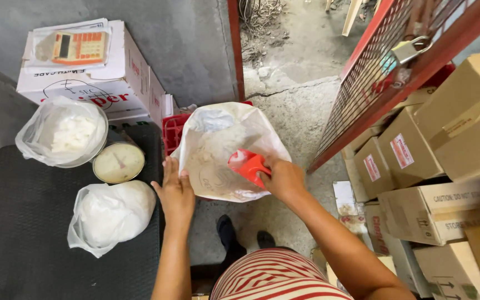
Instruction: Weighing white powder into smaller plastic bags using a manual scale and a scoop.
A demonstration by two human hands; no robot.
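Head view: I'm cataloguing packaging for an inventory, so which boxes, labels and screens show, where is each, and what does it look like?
White carton: upper left, boxy, red lettering.
Calculator: on that carton, orange keys, dark screen.
Dial scale: beside the black mat, round pale face.
Brown cartons: stacked at right, white labels with red print.
White sack: centre, open; left hand on its rim, right hand holding a red scoop.

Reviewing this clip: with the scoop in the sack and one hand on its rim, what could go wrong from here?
1. The sack is soft and only the left hand steadies its rim; it might slump and spill powder.
2. The right hand holds the red scoop tilted at the sack's edge, so powder could fall to the floor.
3. The filled bag lies open near the mat's edge and may leak.
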